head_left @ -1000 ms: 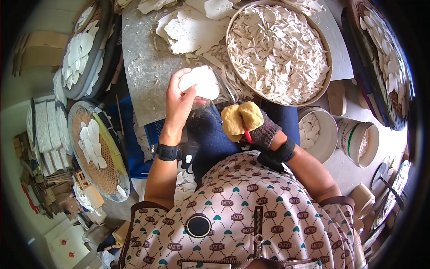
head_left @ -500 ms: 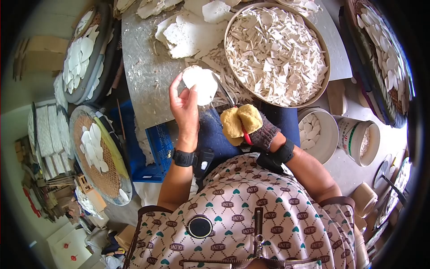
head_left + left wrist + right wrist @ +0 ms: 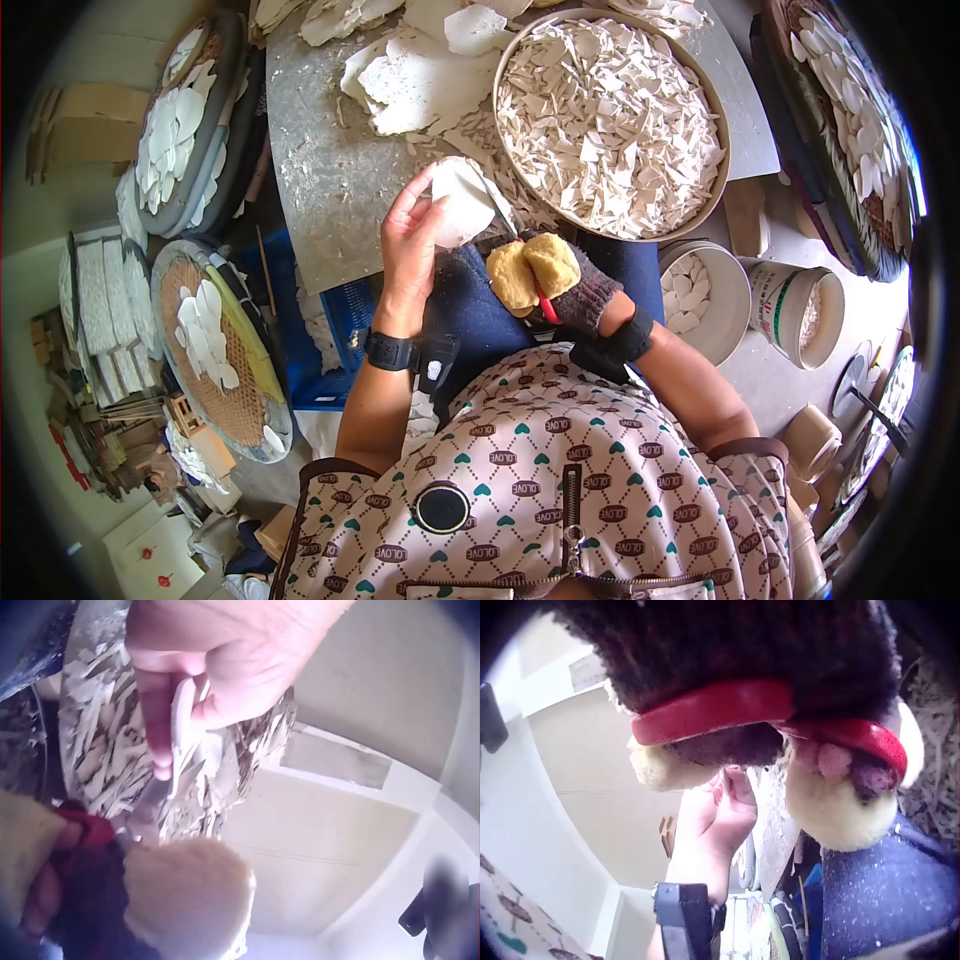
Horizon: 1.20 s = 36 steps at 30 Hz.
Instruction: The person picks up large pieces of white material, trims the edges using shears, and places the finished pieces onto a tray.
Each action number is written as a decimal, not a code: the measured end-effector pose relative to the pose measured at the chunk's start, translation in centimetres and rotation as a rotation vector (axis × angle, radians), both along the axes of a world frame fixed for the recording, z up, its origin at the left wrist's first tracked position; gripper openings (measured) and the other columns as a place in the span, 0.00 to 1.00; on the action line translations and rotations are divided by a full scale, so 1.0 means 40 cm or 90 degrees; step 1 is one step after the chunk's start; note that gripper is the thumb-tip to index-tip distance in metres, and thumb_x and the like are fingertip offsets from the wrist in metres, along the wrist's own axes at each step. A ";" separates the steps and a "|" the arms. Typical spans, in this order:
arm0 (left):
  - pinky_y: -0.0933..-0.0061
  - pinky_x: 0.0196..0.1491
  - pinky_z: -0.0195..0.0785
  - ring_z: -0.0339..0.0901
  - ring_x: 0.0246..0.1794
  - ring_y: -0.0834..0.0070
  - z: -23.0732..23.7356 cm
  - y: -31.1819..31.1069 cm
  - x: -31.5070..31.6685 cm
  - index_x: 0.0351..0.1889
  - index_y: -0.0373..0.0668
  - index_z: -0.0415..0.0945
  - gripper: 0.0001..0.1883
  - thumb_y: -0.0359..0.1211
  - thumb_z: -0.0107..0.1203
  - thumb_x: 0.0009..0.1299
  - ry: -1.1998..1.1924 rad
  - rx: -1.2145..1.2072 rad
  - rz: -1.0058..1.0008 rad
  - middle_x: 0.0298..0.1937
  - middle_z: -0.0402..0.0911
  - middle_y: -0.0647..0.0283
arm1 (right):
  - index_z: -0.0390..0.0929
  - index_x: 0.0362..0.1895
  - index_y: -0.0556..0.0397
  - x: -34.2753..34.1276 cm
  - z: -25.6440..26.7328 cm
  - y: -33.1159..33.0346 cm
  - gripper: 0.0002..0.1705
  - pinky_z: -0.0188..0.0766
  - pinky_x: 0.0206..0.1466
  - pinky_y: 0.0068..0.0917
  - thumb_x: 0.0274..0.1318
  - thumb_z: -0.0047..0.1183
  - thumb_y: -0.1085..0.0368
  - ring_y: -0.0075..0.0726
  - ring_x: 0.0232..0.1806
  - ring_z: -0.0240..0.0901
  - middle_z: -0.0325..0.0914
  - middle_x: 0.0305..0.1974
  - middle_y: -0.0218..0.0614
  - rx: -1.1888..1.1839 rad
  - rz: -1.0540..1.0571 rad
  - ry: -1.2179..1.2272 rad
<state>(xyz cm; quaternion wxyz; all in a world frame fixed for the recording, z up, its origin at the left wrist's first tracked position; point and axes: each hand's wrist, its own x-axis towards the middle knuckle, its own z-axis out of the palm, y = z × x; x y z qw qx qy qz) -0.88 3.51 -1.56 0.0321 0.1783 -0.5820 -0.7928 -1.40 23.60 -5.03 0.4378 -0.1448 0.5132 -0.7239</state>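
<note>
My left hand pinches a thin, flat white piece with a rounded outline between thumb and fingers. In the left wrist view that piece is seen nearly edge-on. My right hand, in a dark knitted glove, grips scissors with red handles. Thick yellow foam padding wraps the handles and hides most of the right fingers. A scissor blade lies along the right edge of the white piece, overlapping it in the head view.
A round tray heaped with white chips stands on the metal table. Larger white sheets lie behind the hands. Buckets stand at the right, a blue crate at the left. Woven racks carry white pieces.
My left hand has turned the white piece and shifted its grip; its wrist swung right, then back left. The right hand has stayed nearly in place, gripping the scissors.
</note>
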 end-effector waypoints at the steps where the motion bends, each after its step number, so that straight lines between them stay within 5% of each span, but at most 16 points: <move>1: 0.77 0.42 0.73 0.78 0.37 0.77 0.004 0.002 0.000 0.59 0.37 0.64 0.23 0.24 0.50 0.64 -0.017 0.000 -0.007 0.41 0.79 0.58 | 0.76 0.39 0.56 0.000 -0.005 0.000 0.13 0.70 0.40 0.28 0.57 0.46 0.60 0.38 0.37 0.76 0.79 0.35 0.40 0.009 -0.012 0.107; 4: 0.77 0.43 0.72 0.78 0.38 0.78 0.009 -0.001 -0.004 0.58 0.36 0.64 0.23 0.23 0.50 0.64 -0.045 0.016 -0.025 0.41 0.79 0.59 | 0.76 0.38 0.55 0.000 0.018 -0.005 0.11 0.70 0.40 0.30 0.52 0.49 0.63 0.42 0.37 0.75 0.78 0.34 0.41 0.022 -0.047 0.245; 6: 0.78 0.43 0.72 0.77 0.39 0.78 0.005 -0.007 0.000 0.58 0.35 0.64 0.22 0.23 0.49 0.64 -0.030 -0.002 -0.029 0.42 0.79 0.59 | 0.76 0.36 0.54 0.009 0.035 -0.005 0.11 0.70 0.40 0.31 0.47 0.52 0.64 0.45 0.37 0.74 0.78 0.34 0.42 0.004 -0.063 0.099; 7: 0.78 0.43 0.71 0.77 0.39 0.78 0.004 -0.004 -0.009 0.58 0.35 0.64 0.22 0.23 0.48 0.64 -0.015 -0.003 -0.039 0.42 0.79 0.59 | 0.76 0.33 0.52 -0.009 0.024 -0.008 0.12 0.70 0.40 0.33 0.40 0.54 0.64 0.48 0.37 0.73 0.77 0.33 0.43 0.050 -0.045 0.460; 9: 0.76 0.48 0.69 0.75 0.45 0.75 0.013 -0.004 -0.006 0.58 0.34 0.65 0.21 0.24 0.46 0.64 -0.020 -0.040 -0.065 0.48 0.76 0.57 | 0.76 0.33 0.51 0.005 -0.005 0.012 0.14 0.70 0.41 0.34 0.36 0.56 0.64 0.48 0.37 0.73 0.77 0.34 0.44 0.154 -0.032 0.539; 10: 0.75 0.50 0.68 0.74 0.47 0.73 0.006 -0.001 -0.007 0.58 0.33 0.65 0.22 0.24 0.45 0.64 -0.032 -0.048 -0.070 0.50 0.75 0.56 | 0.76 0.35 0.58 -0.028 0.099 0.029 0.18 0.69 0.37 0.32 0.34 0.58 0.66 0.42 0.32 0.73 0.76 0.29 0.46 0.216 0.087 0.465; 12: 0.71 0.52 0.67 0.73 0.48 0.69 0.056 0.049 -0.016 0.58 0.31 0.63 0.23 0.24 0.44 0.63 -0.060 -0.036 -0.103 0.52 0.73 0.54 | 0.75 0.34 0.56 -0.007 0.084 0.049 0.16 0.69 0.39 0.34 0.34 0.56 0.65 0.45 0.34 0.71 0.76 0.34 0.46 0.082 -0.173 0.430; 13: 0.69 0.52 0.67 0.73 0.49 0.65 0.066 0.060 -0.017 0.59 0.32 0.62 0.24 0.25 0.43 0.63 -0.023 -0.031 -0.134 0.53 0.72 0.52 | 0.76 0.31 0.51 -0.013 0.097 0.042 0.07 0.70 0.39 0.30 0.48 0.48 0.66 0.41 0.33 0.72 0.76 0.31 0.42 0.217 -0.136 0.529; 14: 0.67 0.51 0.67 0.72 0.50 0.63 0.098 0.076 -0.015 0.60 0.33 0.61 0.25 0.26 0.43 0.62 -0.056 -0.050 -0.114 0.54 0.70 0.51 | 0.77 0.31 0.51 -0.004 0.057 0.026 0.08 0.70 0.38 0.29 0.53 0.44 0.66 0.38 0.33 0.72 0.75 0.30 0.39 0.182 -0.149 0.519; 16: 0.66 0.52 0.66 0.71 0.51 0.65 -0.009 0.026 -0.006 0.61 0.35 0.60 0.27 0.27 0.46 0.60 -0.041 0.009 -0.148 0.55 0.69 0.50 | 0.77 0.26 0.53 0.020 0.043 0.001 0.13 0.70 0.35 0.30 0.54 0.44 0.60 0.34 0.28 0.71 0.76 0.25 0.38 0.085 -0.291 0.327; 17: 0.66 0.53 0.66 0.70 0.53 0.65 -0.005 0.023 -0.017 0.61 0.34 0.60 0.28 0.27 0.47 0.59 -0.065 0.026 -0.133 0.56 0.69 0.51 | 0.78 0.25 0.54 0.025 0.029 -0.008 0.15 0.70 0.34 0.32 0.55 0.44 0.58 0.34 0.27 0.71 0.76 0.24 0.38 0.061 -0.216 0.063; 19: 0.67 0.48 0.65 0.71 0.48 0.64 0.149 0.088 0.000 0.58 0.38 0.65 0.22 0.34 0.49 0.66 -0.184 -0.145 -0.130 0.53 0.71 0.56 | 0.78 0.27 0.55 0.026 0.028 -0.010 0.17 0.69 0.34 0.34 0.55 0.45 0.56 0.37 0.27 0.72 0.77 0.24 0.41 0.189 -0.219 0.295; 21: 0.66 0.48 0.65 0.71 0.48 0.64 0.163 0.096 -0.001 0.58 0.37 0.65 0.22 0.33 0.47 0.66 -0.185 -0.143 -0.136 0.52 0.71 0.54 | 0.78 0.34 0.53 0.021 0.119 0.039 0.18 0.69 0.38 0.33 0.53 0.48 0.51 0.37 0.31 0.71 0.78 0.31 0.41 0.272 -0.148 0.178; 24: 0.66 0.49 0.65 0.71 0.49 0.63 0.152 0.081 0.003 0.58 0.34 0.64 0.22 0.33 0.47 0.66 -0.153 -0.127 -0.162 0.53 0.70 0.52 | 0.78 0.32 0.53 0.016 0.096 0.039 0.17 0.68 0.39 0.33 0.50 0.49 0.53 0.39 0.32 0.71 0.78 0.31 0.43 0.340 -0.139 0.218; 27: 0.66 0.51 0.64 0.70 0.49 0.62 0.166 0.092 0.003 0.58 0.33 0.64 0.22 0.32 0.46 0.66 -0.146 -0.149 -0.151 0.53 0.70 0.52 | 0.78 0.32 0.53 0.015 -0.006 0.009 0.16 0.68 0.39 0.33 0.50 0.49 0.53 0.40 0.32 0.71 0.78 0.31 0.44 0.309 -0.165 0.248; 36: 0.68 0.52 0.61 0.68 0.50 0.64 0.167 0.067 0.010 0.56 0.37 0.64 0.22 0.31 0.47 0.64 -0.140 -0.155 -0.160 0.52 0.69 0.53 | 0.75 0.35 0.54 0.012 0.016 0.021 0.17 0.67 0.42 0.31 0.56 0.44 0.53 0.35 0.33 0.68 0.76 0.34 0.41 0.245 -0.145 0.265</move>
